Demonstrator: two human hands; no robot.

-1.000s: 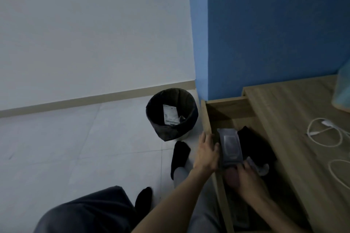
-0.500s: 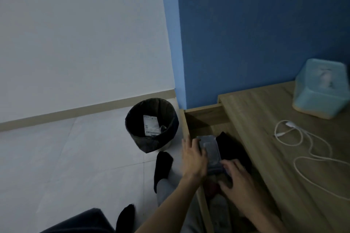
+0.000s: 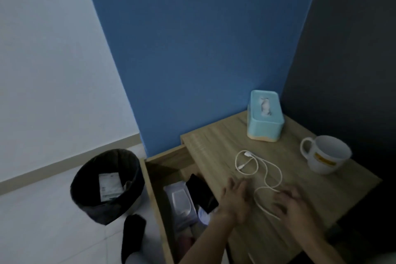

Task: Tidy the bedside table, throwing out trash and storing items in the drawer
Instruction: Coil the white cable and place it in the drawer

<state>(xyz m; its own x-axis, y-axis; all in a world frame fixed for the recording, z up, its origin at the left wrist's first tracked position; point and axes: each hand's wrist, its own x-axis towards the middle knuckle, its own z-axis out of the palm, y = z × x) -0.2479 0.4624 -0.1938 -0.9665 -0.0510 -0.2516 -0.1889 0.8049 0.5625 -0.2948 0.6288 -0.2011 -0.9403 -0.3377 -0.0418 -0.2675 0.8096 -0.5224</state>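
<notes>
The wooden bedside table (image 3: 214, 141) has its drawer (image 3: 154, 182) pulled out on the left. Inside the drawer lie a grey wipes pack (image 3: 180, 201) and a black item (image 3: 200, 191). A white charging cable (image 3: 257, 169) lies coiled on the tabletop. My left hand (image 3: 234, 201) hovers over the table's near left part with fingers spread, just left of the cable. Over the cable's near loop, my right hand (image 3: 289, 203) has its fingers bent down; both hands are blurred and neither holds anything.
A light blue tissue box (image 3: 265, 115) stands at the back of the table and a white mug (image 3: 325, 154) at the right. A black-lined bin (image 3: 107, 182) with paper trash sits on the floor left of the drawer. My socked foot (image 3: 132, 233) is below it.
Both hands have left the wipes pack in the drawer and moved up and right onto the tabletop beside the cable. The view has swung right, bringing the mug into sight.
</notes>
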